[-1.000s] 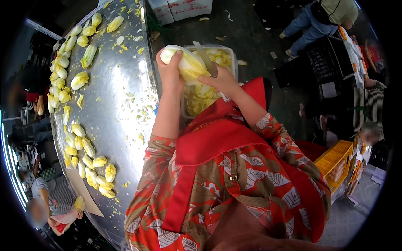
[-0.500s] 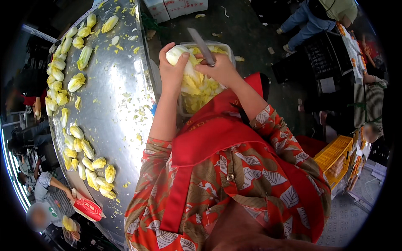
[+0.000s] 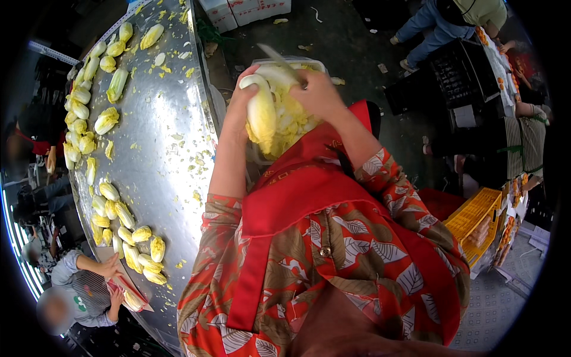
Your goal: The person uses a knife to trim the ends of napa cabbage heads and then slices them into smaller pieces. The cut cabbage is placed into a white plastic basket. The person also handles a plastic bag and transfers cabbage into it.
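Our left hand (image 3: 247, 98) grips a cabbage (image 3: 262, 113); our right hand (image 3: 318, 92) clasps a knife (image 3: 276, 59), mid-trim. Many trimmed cabbages (image 3: 128, 238) line the tabletop (image 3: 160, 149).

Stood at the left of the frame: a steel worktop (image 3: 160, 154), strewn with yellow leaf scraps. Lay in a row along its left edge: trimmed cabbage hearts (image 3: 80, 113), with a second cluster (image 3: 128, 238) lower down. Sat at the lower left: a person in a grey top (image 3: 83, 285), beside a red tray (image 3: 128, 291). Rested at the right edge: a yellow crate (image 3: 476, 220). Stood at the top centre: white boxes (image 3: 244, 9) on the dark floor (image 3: 357, 41). Bent at the upper right: a person in blue trousers (image 3: 437, 27).
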`<act>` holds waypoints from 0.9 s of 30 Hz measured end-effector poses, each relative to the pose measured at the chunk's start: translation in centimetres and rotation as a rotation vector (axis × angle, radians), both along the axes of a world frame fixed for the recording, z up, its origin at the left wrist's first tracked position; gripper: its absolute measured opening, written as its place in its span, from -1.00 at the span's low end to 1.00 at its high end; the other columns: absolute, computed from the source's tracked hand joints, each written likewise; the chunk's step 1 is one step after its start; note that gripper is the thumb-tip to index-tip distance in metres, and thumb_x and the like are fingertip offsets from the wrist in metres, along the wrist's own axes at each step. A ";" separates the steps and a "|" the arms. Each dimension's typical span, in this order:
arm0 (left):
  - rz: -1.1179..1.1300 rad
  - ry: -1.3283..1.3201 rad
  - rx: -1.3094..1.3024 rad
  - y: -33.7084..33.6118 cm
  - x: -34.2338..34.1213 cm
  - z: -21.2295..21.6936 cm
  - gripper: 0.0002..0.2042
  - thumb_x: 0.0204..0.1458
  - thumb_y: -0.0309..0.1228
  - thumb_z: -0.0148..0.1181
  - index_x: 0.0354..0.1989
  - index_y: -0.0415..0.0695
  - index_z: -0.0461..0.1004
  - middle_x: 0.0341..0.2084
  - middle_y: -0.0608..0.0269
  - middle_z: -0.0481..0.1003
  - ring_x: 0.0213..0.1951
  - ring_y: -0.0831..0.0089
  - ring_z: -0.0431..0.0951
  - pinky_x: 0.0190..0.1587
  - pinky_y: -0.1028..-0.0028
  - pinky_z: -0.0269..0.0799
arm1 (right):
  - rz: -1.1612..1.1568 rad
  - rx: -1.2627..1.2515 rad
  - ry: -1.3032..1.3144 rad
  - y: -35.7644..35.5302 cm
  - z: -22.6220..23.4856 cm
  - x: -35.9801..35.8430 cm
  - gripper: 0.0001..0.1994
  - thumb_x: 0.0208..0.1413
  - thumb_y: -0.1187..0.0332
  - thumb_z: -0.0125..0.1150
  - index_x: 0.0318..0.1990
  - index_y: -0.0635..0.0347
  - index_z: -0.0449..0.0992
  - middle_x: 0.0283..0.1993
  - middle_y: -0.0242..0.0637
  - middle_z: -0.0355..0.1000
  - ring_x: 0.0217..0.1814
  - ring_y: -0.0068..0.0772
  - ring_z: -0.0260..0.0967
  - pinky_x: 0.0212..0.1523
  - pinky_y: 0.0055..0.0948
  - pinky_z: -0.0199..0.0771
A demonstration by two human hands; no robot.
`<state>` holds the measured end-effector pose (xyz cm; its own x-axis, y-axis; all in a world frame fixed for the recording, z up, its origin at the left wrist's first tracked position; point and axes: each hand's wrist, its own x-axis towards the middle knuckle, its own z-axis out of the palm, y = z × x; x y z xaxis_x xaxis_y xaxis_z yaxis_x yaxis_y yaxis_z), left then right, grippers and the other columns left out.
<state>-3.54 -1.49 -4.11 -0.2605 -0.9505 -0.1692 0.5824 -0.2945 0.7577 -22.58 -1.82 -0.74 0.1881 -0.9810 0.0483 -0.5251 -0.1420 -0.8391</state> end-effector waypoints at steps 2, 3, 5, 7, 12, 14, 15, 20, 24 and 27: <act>0.024 0.122 -0.004 0.3 0.5 -0.5 -0.55 0.04 -0.19 0.01 0.12 -0.04 0.24 -0.28 0.15 0.40 -0.26 0.30 0.46 -0.24 0.39 0.44 | -0.036 0.057 0.037 -1.3 0.3 -2.0 -0.64 -0.15 0.27 0.14 -0.15 0.21 0.51 -0.39 -0.09 0.48 -0.41 -0.23 0.46 -0.34 -0.38 0.41; 0.059 0.190 0.019 0.2 0.3 -0.3 -0.50 0.02 -0.12 0.03 0.12 -0.05 0.23 -0.31 0.17 0.39 -0.28 0.32 0.44 -0.26 0.41 0.45 | -0.052 0.086 0.054 -1.8 0.2 -2.6 -0.64 -0.13 0.24 0.17 -0.15 0.21 0.51 -0.39 -0.09 0.49 -0.41 -0.23 0.46 -0.34 -0.38 0.41; 0.100 0.271 0.039 0.0 -0.2 -0.1 -0.46 0.01 -0.04 0.06 0.11 -0.08 0.23 -0.36 0.19 0.38 -0.27 0.34 0.41 -0.23 0.38 0.44 | -0.018 0.103 0.032 -1.9 -1.0 -2.8 -0.58 -0.12 0.18 0.22 -0.11 0.24 0.48 -0.40 -0.12 0.49 -0.43 -0.26 0.46 -0.36 -0.38 0.42; 0.114 0.297 0.024 -0.9 -0.6 0.2 -0.47 0.01 -0.04 0.07 0.08 -0.10 0.24 -0.38 0.18 0.39 -0.21 0.32 0.41 -0.12 0.30 0.42 | -0.014 0.138 -0.073 -1.7 -1.8 -2.4 -0.52 -0.10 0.14 0.26 -0.05 0.27 0.44 -0.40 -0.18 0.48 -0.47 -0.34 0.44 -0.42 -0.42 0.40; 0.207 0.313 -0.030 -2.9 -2.3 0.8 -0.51 0.03 -0.11 0.01 0.09 -0.10 0.21 -0.38 0.11 0.39 -0.10 0.21 0.41 0.01 0.17 0.34 | 0.021 0.471 -0.722 1.6 -2.5 0.4 -0.39 -0.07 0.12 0.31 0.10 0.25 0.31 -0.45 -0.33 0.38 -0.64 -0.62 0.30 -0.70 -0.66 0.23; 0.187 0.354 -0.088 -3.2 -2.8 1.1 -0.51 0.02 -0.11 0.00 0.09 -0.10 0.21 -0.38 0.09 0.40 -0.09 0.21 0.40 0.00 0.19 0.35 | 0.087 0.568 -0.978 3.4 -1.5 1.7 -0.36 -0.08 0.16 0.33 0.14 0.24 0.25 -0.48 -0.36 0.36 -0.67 -0.66 0.27 -0.74 -0.68 0.18; 0.192 0.249 -0.083 -2.9 -3.1 2.0 -0.53 0.06 -0.10 -0.02 0.08 -0.10 0.21 -0.35 0.12 0.40 -0.07 0.25 0.39 -0.02 0.28 0.36 | 0.119 0.532 -1.005 3.6 -1.0 2.0 -0.31 -0.09 0.24 0.35 0.19 0.25 0.18 -0.49 -0.39 0.35 -0.66 -0.70 0.25 -0.71 -0.69 0.19; 0.308 -0.348 -0.166 -2.3 -3.3 2.4 -0.57 0.13 -0.12 0.02 0.05 -0.13 0.24 -0.23 0.22 0.41 -0.15 0.46 0.41 -0.14 0.46 0.37 | -0.010 0.213 -0.701 3.4 -0.1 0.9 -0.38 -0.09 0.29 0.34 0.14 0.30 0.27 -0.27 -0.32 0.42 -0.39 -0.63 0.36 -0.40 -0.65 0.36; 0.208 -0.367 -0.121 -0.9 -2.3 2.6 -0.64 0.08 -0.31 0.10 0.04 -0.12 0.28 -0.20 0.27 0.41 -0.22 0.52 0.45 -0.13 0.49 0.38 | 0.026 0.100 -0.623 3.1 0.1 0.3 -0.41 -0.09 0.28 0.33 0.11 0.32 0.31 -0.02 -0.24 0.40 -0.03 -0.48 0.35 0.00 -0.51 0.31; 0.232 -0.286 -0.132 -0.6 -1.9 2.6 -0.58 0.06 -0.37 0.06 0.12 -0.10 0.21 -0.15 0.25 0.39 -0.14 0.47 0.43 -0.08 0.45 0.38 | 0.040 0.143 -0.476 2.9 0.3 -0.2 -0.43 -0.10 0.28 0.33 0.10 0.31 0.33 -0.06 -0.24 0.42 -0.06 -0.49 0.36 -0.03 -0.49 0.32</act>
<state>-5.43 -2.05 -1.51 0.0044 -0.9971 -0.0762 0.3816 -0.0688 0.9218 -22.83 1.09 -0.47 0.2160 -0.9764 0.0037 -0.0754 -0.0205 -0.9969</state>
